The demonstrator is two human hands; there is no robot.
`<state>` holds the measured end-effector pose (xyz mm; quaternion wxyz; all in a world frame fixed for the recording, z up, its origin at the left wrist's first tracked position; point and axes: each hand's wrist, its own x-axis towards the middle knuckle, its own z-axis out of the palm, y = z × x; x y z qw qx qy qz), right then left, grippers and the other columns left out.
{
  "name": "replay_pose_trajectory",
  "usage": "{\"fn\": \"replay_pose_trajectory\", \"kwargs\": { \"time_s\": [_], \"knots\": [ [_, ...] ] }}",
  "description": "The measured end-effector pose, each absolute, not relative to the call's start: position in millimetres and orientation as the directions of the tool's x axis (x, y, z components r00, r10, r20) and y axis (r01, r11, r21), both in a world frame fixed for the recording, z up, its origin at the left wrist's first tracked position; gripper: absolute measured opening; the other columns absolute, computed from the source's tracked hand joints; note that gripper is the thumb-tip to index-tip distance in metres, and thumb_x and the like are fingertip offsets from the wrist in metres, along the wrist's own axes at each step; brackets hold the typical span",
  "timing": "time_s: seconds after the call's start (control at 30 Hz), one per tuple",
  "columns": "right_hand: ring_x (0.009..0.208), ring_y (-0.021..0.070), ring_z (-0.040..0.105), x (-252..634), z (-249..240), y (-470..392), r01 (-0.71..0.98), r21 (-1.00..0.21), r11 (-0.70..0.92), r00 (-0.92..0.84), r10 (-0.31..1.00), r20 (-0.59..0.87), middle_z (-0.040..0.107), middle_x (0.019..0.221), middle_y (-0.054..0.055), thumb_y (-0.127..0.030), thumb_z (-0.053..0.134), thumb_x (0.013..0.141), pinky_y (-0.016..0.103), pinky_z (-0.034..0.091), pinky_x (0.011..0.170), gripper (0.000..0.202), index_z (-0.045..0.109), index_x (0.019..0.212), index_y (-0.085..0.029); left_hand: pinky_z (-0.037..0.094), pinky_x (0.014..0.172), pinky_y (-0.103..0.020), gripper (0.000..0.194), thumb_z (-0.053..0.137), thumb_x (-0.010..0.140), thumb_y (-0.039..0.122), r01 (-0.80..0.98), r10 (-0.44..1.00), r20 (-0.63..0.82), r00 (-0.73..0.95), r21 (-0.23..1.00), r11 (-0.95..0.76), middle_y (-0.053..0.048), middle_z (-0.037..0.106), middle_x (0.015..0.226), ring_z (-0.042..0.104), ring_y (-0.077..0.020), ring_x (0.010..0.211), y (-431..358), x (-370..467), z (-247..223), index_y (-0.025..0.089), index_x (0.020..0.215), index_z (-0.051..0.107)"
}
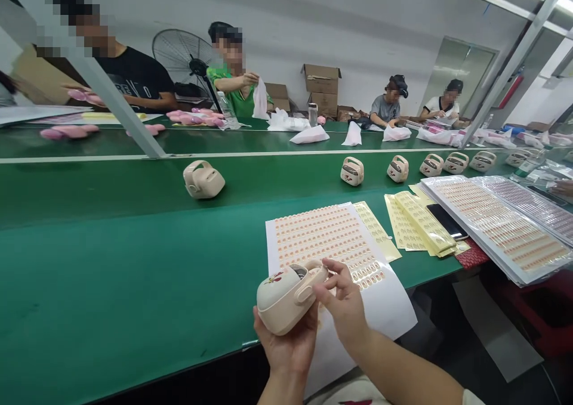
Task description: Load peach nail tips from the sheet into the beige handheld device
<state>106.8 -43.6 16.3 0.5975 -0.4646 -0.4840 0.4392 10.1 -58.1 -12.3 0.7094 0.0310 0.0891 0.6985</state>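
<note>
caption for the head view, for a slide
Near a printed sheet, left hand cradles a cream handled device, right hand touching it.

A sticker sheet (313, 232) and yellow labels (403, 231) lie on the green bench (134, 286), cream devices (352, 172) on its darker strip (277, 175).

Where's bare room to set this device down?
Bare table lies left of the sticker sheet and left hand; also farther back, between the row's two leftmost devices. The right is crowded with yellow sheets, phone, sheet stack.
</note>
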Motion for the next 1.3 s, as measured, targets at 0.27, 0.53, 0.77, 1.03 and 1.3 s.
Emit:
{"fn": "replay_pose_trajectory", "kwargs": {
  "time_s": [0.27, 0.53, 0.77, 1.03, 1.3],
  "knots": [
    [0.112, 0.0244, 0.049, 91.9, 5.3, -48.7, 0.080, -0.963, 0.257, 0.226, 0.937, 0.268, 0.052, 0.115, 0.008, -0.030, 0.062, 0.076, 0.043, 0.042, 0.095, 0.016, 0.059, 0.062, -0.022, 0.052, 0.078, -0.024, 0.042, 0.061, 0.070, 0.046, -0.993, 0.992, -0.127, 0.006, 0.118, 0.022, 0.001, 0.071, 0.102, 0.066, -0.0180, 0.091, -55.4, 17.5, -11.0, 0.034, 0.110, 0.061],
    [0.105, 0.0239, 0.051, 93.3, -2.4, -48.6, 0.296, -0.854, 0.427, 0.205, 0.845, 0.494, 0.051, 0.106, 0.007, -0.024, 0.055, 0.080, 0.045, 0.044, 0.089, 0.010, 0.055, 0.070, -0.023, 0.049, 0.084, -0.024, 0.050, 0.059, 0.073, 0.047, -0.990, 0.993, -0.118, 0.026, 0.138, 0.042, 0.001, 0.069, 0.106, 0.064, -0.0182, 0.096, -57.7, 16.4, -19.1, 0.035, 0.121, 0.052],
    [0.110, 0.0274, 0.046, 101.8, -4.5, -42.0, 0.385, -0.801, 0.459, 0.159, 0.821, 0.548, 0.047, 0.116, 0.010, -0.033, 0.067, 0.069, 0.048, 0.039, 0.093, 0.046, 0.047, 0.109, -0.024, 0.049, 0.087, -0.030, 0.043, 0.055, 0.075, 0.049, -0.985, 0.988, -0.142, 0.061, 0.149, 0.082, 0.001, 0.069, 0.106, 0.063, -0.0217, 0.099, -60.2, 15.4, -17.6, 0.035, 0.116, 0.057],
    [0.092, 0.0182, 0.057, 116.4, -15.0, -32.1, 0.069, -0.985, 0.157, 0.162, 0.973, 0.166, 0.056, 0.106, 0.007, -0.034, 0.046, 0.084, 0.034, 0.050, 0.079, 0.026, 0.048, 0.107, -0.023, 0.051, 0.086, -0.032, 0.032, 0.059, 0.071, 0.047, -0.981, 0.982, -0.184, 0.054, 0.173, 0.086, 0.004, 0.068, 0.109, 0.062, -0.0219, 0.102, -63.3, 13.6, -3.9, 0.034, 0.100, 0.064],
    [0.096, 0.0252, 0.055, 136.7, -53.0, -58.9, 0.563, -0.620, 0.546, -0.341, 0.837, 0.428, 0.065, 0.099, 0.005, -0.024, 0.057, 0.081, 0.042, 0.045, 0.082, 0.019, 0.063, 0.099, -0.028, 0.055, 0.078, -0.034, 0.039, 0.060, 0.067, 0.048, -0.972, 0.936, -0.346, -0.068, 0.234, 0.016, 0.001, 0.066, 0.112, 0.062, -0.0253, 0.101, -61.2, 11.1, 2.4, 0.033, 0.102, 0.063]
  ]
}}
